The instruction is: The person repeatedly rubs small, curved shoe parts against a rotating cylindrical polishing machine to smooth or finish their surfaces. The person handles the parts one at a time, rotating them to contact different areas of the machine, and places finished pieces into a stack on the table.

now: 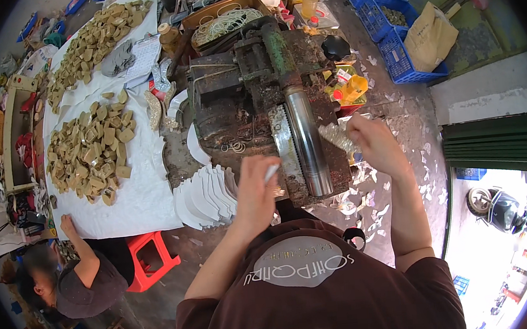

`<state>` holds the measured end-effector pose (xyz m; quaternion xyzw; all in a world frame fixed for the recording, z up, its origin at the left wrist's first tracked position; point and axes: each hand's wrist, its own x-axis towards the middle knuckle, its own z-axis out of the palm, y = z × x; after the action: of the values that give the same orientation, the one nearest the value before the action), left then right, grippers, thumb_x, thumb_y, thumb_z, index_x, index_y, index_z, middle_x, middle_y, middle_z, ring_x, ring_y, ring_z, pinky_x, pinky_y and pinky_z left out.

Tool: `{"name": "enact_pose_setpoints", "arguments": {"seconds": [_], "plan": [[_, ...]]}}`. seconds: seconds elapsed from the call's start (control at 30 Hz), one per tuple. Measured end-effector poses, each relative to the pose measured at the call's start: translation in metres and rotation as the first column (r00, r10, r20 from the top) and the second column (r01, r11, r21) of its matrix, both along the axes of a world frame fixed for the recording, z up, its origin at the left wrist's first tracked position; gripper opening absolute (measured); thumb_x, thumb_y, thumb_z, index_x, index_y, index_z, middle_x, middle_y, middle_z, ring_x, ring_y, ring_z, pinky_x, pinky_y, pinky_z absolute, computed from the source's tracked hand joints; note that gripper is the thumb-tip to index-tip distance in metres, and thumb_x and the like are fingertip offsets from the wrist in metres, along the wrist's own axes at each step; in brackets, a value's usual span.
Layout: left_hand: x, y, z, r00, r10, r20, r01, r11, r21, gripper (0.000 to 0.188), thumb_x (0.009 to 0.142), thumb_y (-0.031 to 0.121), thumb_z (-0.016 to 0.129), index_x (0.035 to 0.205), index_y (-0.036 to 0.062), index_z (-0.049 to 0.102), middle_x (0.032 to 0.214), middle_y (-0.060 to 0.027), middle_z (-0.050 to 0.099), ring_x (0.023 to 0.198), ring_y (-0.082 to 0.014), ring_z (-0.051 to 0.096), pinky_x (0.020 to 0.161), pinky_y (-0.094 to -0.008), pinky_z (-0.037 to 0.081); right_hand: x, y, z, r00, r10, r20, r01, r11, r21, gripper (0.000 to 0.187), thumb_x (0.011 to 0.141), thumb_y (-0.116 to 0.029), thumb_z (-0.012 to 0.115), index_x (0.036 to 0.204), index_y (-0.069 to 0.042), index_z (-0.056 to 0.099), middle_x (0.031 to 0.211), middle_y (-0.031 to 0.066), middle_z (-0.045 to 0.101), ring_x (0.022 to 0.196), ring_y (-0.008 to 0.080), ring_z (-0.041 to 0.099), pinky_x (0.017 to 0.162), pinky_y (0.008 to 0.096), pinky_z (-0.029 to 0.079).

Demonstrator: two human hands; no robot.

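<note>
1. At the far left, a co-worker (91, 270) sits at the white-covered desk (148, 206), an arm reaching to its near edge.
2. On this desk lie two heaps of tan blocks (90, 151), one behind the other, with a grey pile (118, 58) beside the farther heap.
3. A red stool (150, 262) stands by the desk's near edge.
4. Next come curved white pieces (205, 198), fanned out in an overlapping row.
5. The left hand (258, 187) is curled nearly closed around a small white thing (271, 173) that pokes out past the fingers; its kind is too small to tell.
6. In the middle stands a worn, dark machine (227, 105) with a shiny metal roller (309, 145) pointing toward the person.
7. The glittery piece (336, 137) is just right of the roller, its far end pointing at it; whether they touch, I cannot tell.
8. The right hand (376, 145) pinches that piece's right end, fingers bent closed on it.
9. Behind this hand is a yellow bottle (355, 86); pale scraps (375, 220) litter the floor.
10. At the far right, blue crates (401, 58) stand beside a tan sack (431, 37), and a motorcycle (505, 209) is parked beyond the doorway.
</note>
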<state>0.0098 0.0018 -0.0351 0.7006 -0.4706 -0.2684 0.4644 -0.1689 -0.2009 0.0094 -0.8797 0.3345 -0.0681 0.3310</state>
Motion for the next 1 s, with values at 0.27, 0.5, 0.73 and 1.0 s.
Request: {"name": "enact_pose_setpoints", "arguments": {"seconds": [0.27, 0.5, 0.73, 1.0], "plan": [[-0.014, -0.005, -0.001, 1.000, 0.019, -0.016, -0.018, 0.999, 0.032, 0.027, 0.084, -0.005, 0.051, 0.111, 0.0016, 0.053, 0.117, -0.0190, 0.044, 0.107, -0.0385, 0.050, 0.090, -0.0407, 0.043, 0.024, 0.022, -0.020, 0.959, 0.019, 0.284, 0.070, 0.952, -0.299, 0.011, 0.079, -0.003, 0.064, 0.089, -0.004, 0.059, 0.085, 0.0105, 0.062, 0.085, 0.0303, 0.060, 0.074, 0.0410, 0.044], [0.076, 0.084, -0.015, 0.883, 0.326, 0.339, -0.343, 0.939, -0.010, 0.033, 0.077, -0.009, 0.047, 0.106, 0.0022, 0.060, 0.115, -0.0148, 0.051, 0.108, -0.0300, 0.051, 0.094, -0.0367, 0.041, 0.022, 0.030, -0.018, 0.930, -0.123, 0.345, 0.132, 0.991, -0.003, 0.019, 0.081, 0.001, 0.064, 0.099, 0.000, 0.059, 0.086, 0.0095, 0.060, 0.075, 0.0192, 0.058, 0.071, 0.0310, 0.047], [0.081, 0.159, -0.048, 0.867, -0.197, 0.458, -0.111, 0.819, 0.563, 0.026, 0.077, -0.008, 0.052, 0.100, 0.0011, 0.059, 0.109, -0.0174, 0.052, 0.100, -0.0352, 0.054, 0.086, -0.0443, 0.045, 0.032, 0.032, -0.017, 0.886, -0.122, 0.447, 0.122, 0.992, 0.029, 0.016, 0.083, 0.001, 0.063, 0.098, 0.002, 0.058, 0.087, 0.0090, 0.060, 0.077, 0.0180, 0.058, 0.073, 0.0295, 0.047], [0.062, 0.090, 0.015, 0.988, 0.105, 0.115, -0.116, 0.988, 0.097, 0.026, 0.095, 0.015, 0.045, 0.113, 0.0053, 0.060, 0.118, -0.0145, 0.044, 0.108, -0.0275, 0.047, 0.093, -0.0346, 0.037, 0.054, 0.071, 0.016, 0.880, 0.115, 0.461, -0.110, 0.993, -0.037, 0.018, 0.077, 0.002, 0.067, 0.093, -0.001, 0.060, 0.089, 0.0109, 0.060, 0.078, 0.0260, 0.058, 0.075, 0.0345, 0.046]]}}
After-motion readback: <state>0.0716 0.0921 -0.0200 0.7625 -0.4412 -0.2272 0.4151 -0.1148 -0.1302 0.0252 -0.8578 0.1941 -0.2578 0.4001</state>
